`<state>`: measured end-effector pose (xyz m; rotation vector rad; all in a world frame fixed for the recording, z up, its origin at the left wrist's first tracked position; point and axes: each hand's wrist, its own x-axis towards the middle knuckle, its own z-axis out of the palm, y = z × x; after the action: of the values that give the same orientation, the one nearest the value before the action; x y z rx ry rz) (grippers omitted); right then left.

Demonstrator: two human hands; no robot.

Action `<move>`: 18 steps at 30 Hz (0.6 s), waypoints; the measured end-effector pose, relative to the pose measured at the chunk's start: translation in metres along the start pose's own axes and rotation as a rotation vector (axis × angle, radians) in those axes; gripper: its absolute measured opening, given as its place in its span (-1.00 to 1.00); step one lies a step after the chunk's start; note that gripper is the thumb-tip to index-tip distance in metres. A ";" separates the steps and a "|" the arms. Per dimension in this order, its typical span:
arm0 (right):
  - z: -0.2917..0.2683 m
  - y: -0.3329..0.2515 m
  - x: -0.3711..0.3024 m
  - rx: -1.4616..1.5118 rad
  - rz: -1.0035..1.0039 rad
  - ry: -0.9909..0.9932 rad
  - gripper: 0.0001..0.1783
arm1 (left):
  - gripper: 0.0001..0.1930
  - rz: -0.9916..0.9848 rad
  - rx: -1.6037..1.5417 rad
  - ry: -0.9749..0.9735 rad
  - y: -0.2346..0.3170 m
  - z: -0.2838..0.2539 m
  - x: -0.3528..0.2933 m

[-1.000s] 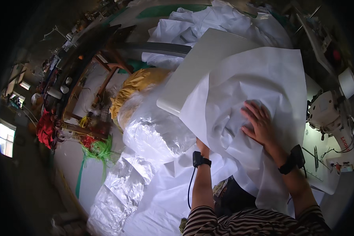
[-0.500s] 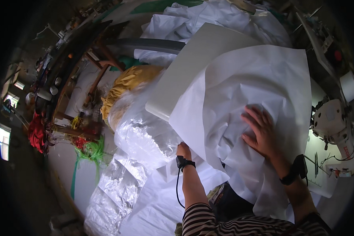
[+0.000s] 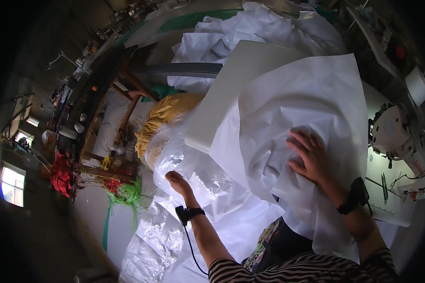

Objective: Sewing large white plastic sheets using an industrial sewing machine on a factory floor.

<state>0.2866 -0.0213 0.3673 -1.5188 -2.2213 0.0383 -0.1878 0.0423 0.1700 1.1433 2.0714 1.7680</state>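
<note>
My right hand (image 3: 309,158) lies with fingers spread on a large, crumpled white sheet (image 3: 311,89), which drapes over a pale tabletop (image 3: 222,94) and hangs toward my lap. Out to the left, my left hand (image 3: 177,181) is closed in a fist above a bundle in shiny clear plastic (image 3: 205,172). Whether anything is pinched in those fingers cannot be made out. Beside the right hand stands a sewing machine (image 3: 391,129) on the same table. Each wrist wears a black strap with a small box.
A gold-coloured bundle (image 3: 167,113) lies left of the table. More white sheeting (image 3: 264,28) is heaped beyond the far side. Green stringy strands (image 3: 127,193) hang near a wooden frame (image 3: 132,89). A white roll (image 3: 416,87) stands behind the machine, and scissors-like metal tools lie near it.
My left hand has swung left, away from the white sheet's lower edge to over the clear plastic. My right hand stays spread on the sheet. The view has shifted slightly.
</note>
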 end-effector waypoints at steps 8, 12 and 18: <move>0.022 0.007 -0.008 -0.021 -0.026 0.112 -0.40 | -0.95 0.446 0.097 0.301 0.140 -0.142 0.049; 0.023 0.015 -0.012 -0.055 -0.055 0.150 -0.41 | -0.93 0.685 0.116 0.248 0.245 -0.203 0.036; -0.010 -0.002 -0.014 0.015 -0.011 -0.076 -0.30 | -0.81 1.021 0.235 0.577 0.356 -0.298 -0.005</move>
<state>0.2929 -0.0370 0.3714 -1.5198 -2.2831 0.1109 -0.2087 -0.1903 0.5714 2.2716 2.1837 2.5533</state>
